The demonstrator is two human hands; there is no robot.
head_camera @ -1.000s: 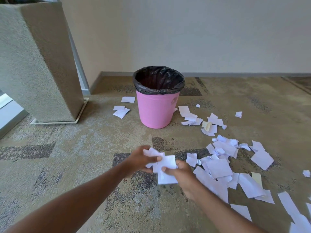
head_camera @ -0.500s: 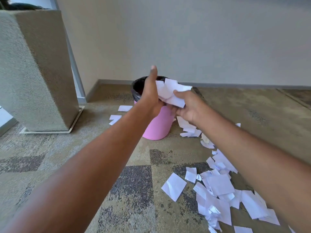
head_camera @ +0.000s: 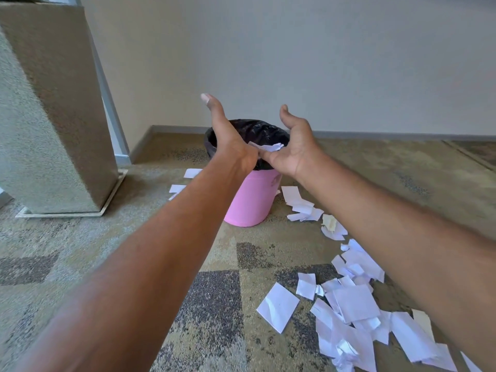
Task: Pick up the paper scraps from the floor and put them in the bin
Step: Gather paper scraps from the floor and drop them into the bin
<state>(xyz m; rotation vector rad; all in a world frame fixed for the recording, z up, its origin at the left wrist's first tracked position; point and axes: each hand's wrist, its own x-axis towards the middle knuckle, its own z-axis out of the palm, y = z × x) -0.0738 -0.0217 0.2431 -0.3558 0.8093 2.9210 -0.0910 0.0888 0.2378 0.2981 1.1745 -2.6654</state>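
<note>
Now both are released: my left grip (head_camera: pixel 228 138) and right grip (head_camera: pixel 295 149) spread above the bin (head_camera: pixel 249 200) at frame centre, with a scrap (head_camera: pixel 265 146) loose between them at the rim. Next, I judge, comes a reach down to the scraps (head_camera: pixel 351 302) on the floor (head_camera: pixel 134 264), lower right. The bin's inside is hidden.
</note>
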